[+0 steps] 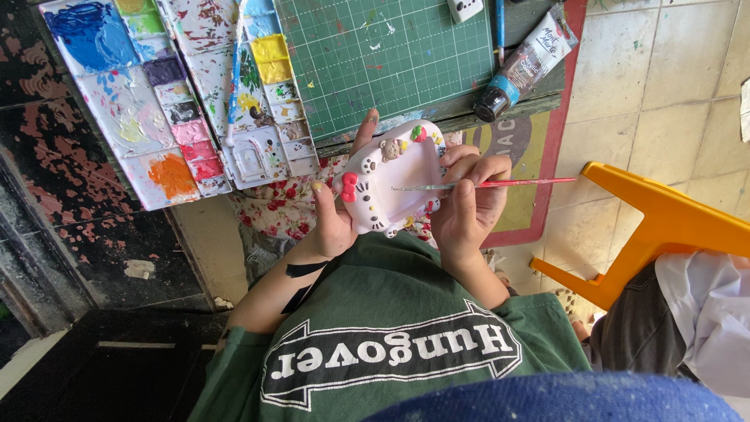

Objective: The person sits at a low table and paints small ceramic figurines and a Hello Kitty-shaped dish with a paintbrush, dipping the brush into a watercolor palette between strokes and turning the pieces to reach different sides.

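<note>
L hand (332, 223) grips pink ceramic tray (394, 184) just below green cutting mat (383, 55); R hand (469, 199) w/ fingers pinched on thin brush (484, 184), tip over tray.

My left hand (332, 223) hides the near side of the white cat-shaped tray (391, 187). My right hand (469, 203) covers the brush (484, 184) handle's middle. The bristle tip is too fine to tell its paint colour. The paint palette (133, 101) and green cutting mat (383, 55) are cut off at the top edge.
</note>
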